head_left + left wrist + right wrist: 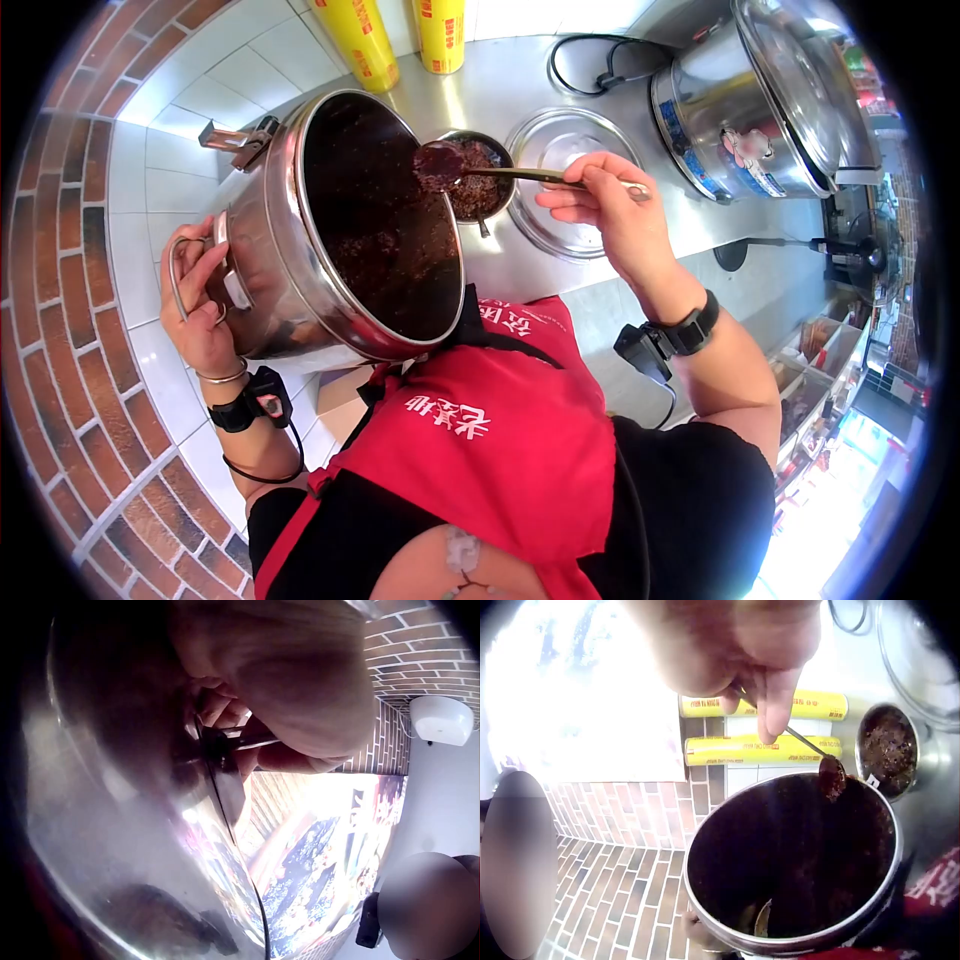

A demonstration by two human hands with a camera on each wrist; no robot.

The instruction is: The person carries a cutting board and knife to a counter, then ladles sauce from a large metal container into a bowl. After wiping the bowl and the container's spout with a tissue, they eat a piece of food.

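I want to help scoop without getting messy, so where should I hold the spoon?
Hold the spoon by the back part of its long, thin handle, probably coming from the right in the head view. The handle points that way, away from the big pot; the scoop end is covered with dark food. The right hand holds it there.

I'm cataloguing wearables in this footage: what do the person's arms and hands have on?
Short black sleeves; left hand and right hand both ungloved. On the left are a slim metallic bangle, a black strap, a boxy device and a thin black cable. The right has a similar black band, dark module and cord.
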